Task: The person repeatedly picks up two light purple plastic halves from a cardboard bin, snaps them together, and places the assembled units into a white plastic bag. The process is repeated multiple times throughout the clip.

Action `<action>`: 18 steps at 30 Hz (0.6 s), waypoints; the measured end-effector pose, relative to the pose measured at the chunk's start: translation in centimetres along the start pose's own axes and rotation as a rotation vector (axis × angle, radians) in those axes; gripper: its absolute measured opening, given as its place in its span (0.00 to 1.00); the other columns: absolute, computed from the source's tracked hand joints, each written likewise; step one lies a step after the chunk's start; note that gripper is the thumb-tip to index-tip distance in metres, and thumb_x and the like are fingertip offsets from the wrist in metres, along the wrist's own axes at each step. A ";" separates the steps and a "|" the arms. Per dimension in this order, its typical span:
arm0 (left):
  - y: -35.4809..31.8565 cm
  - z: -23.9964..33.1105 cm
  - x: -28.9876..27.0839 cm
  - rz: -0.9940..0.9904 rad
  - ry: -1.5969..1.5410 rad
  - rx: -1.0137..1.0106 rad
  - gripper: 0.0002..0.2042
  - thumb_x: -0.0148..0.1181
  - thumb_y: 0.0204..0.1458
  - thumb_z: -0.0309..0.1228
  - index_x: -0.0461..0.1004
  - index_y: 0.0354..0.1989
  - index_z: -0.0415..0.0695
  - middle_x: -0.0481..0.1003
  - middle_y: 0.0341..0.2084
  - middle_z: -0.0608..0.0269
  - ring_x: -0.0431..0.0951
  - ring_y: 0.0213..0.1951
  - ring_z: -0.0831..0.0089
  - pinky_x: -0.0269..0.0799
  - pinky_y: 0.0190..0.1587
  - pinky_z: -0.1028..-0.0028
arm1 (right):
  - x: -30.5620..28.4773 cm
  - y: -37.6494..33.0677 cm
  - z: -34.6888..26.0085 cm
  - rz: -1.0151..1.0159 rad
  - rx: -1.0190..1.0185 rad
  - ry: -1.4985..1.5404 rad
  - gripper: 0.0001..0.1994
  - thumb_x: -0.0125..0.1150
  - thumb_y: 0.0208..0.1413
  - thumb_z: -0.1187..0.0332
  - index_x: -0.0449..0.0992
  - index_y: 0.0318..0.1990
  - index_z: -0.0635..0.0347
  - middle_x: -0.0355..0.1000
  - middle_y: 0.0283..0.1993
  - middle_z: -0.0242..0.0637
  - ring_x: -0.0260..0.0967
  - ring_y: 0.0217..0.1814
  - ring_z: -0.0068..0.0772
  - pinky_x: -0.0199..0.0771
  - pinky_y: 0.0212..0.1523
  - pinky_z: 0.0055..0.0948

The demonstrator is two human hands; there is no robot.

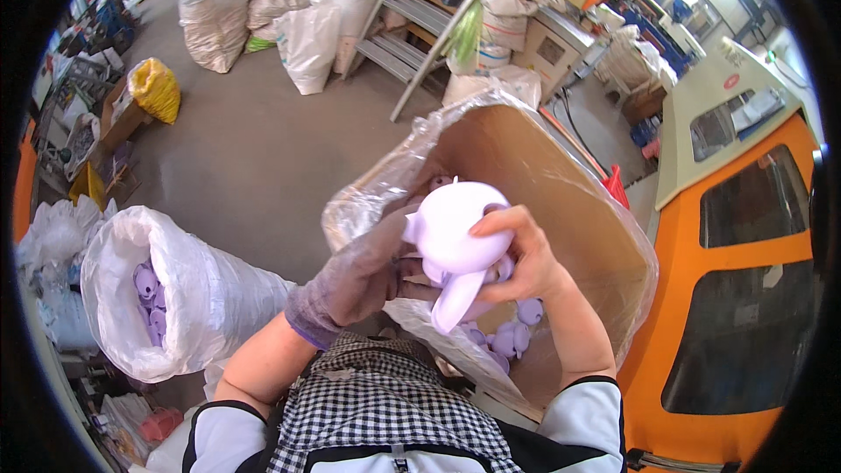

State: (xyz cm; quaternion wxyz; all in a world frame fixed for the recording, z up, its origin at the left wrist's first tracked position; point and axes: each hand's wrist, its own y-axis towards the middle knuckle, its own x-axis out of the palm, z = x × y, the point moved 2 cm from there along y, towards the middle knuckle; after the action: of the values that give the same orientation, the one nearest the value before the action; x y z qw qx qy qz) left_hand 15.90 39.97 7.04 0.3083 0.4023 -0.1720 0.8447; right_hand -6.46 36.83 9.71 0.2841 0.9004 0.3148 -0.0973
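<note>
Over a big cardboard box (561,184) lined with clear plastic, my two hands hold a glossy lavender plastic part (460,219). It has a round body, a small nub at the left and a long rounded tab pointing down. My left hand (359,280), in a grey-purple glove, grips its left side, with the fingertips partly hidden behind it. My bare right hand (530,258) is closed on the right side, thumb on top and fingers beneath. Similar lavender parts (511,339) lie in the box below. Whether a second piece sits under the held one I cannot tell.
To the left stands a white sack (236,289) with more lavender pieces (151,298) inside. An orange and beige machine (674,298) rises close on the right. Grey metal steps (403,44) and full white sacks (307,48) stand ahead; a yellow sack (155,90) is farther left.
</note>
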 end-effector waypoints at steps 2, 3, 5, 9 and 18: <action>-2.7 2.3 1.3 0.173 0.181 0.081 0.33 0.56 0.61 0.44 0.52 0.71 0.44 0.68 0.57 0.57 0.74 0.54 0.70 0.75 0.55 0.65 | 2.6 2.8 -0.6 -0.043 -0.091 -0.024 0.35 0.83 0.33 0.71 0.72 0.54 0.55 0.73 0.51 0.37 0.71 0.52 0.33 0.71 0.53 0.32; -4.0 3.0 0.4 0.222 0.203 0.123 0.33 0.56 0.60 0.41 0.53 0.71 0.43 0.68 0.58 0.58 0.73 0.55 0.70 0.74 0.55 0.66 | 3.9 4.0 -0.5 -0.063 -0.100 -0.009 0.35 0.83 0.33 0.71 0.72 0.54 0.54 0.73 0.51 0.37 0.72 0.52 0.34 0.72 0.53 0.32; -7.0 4.0 -2.0 0.326 0.246 0.212 0.31 0.55 0.58 0.34 0.55 0.70 0.41 0.67 0.59 0.58 0.71 0.56 0.69 0.72 0.56 0.68 | 6.6 6.8 -0.3 -0.107 -0.123 0.022 0.35 0.83 0.34 0.70 0.73 0.54 0.53 0.74 0.50 0.38 0.73 0.50 0.36 0.72 0.52 0.33; -13.5 7.4 -6.5 0.396 0.156 0.475 0.35 0.56 0.45 0.22 0.59 0.68 0.43 0.68 0.58 0.61 0.67 0.60 0.67 0.61 0.65 0.65 | 13.8 13.8 -0.6 -0.287 -0.229 0.022 0.34 0.82 0.34 0.69 0.74 0.54 0.48 0.75 0.47 0.40 0.75 0.46 0.44 0.75 0.47 0.35; -30.6 13.8 -15.0 0.633 -0.029 0.831 0.30 0.59 0.49 0.16 0.65 0.63 0.49 0.75 0.49 0.60 0.75 0.54 0.66 0.69 0.60 0.66 | 32.9 25.4 3.5 -0.454 -0.330 0.296 0.33 0.81 0.35 0.71 0.74 0.54 0.51 0.75 0.47 0.43 0.77 0.47 0.43 0.77 0.46 0.37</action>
State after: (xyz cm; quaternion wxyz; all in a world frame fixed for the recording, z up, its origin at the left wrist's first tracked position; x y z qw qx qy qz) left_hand 51.31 49.74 5.08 -0.1503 0.4305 0.0602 0.8879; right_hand 35.11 35.44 6.64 0.3483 0.7534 0.5571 0.0265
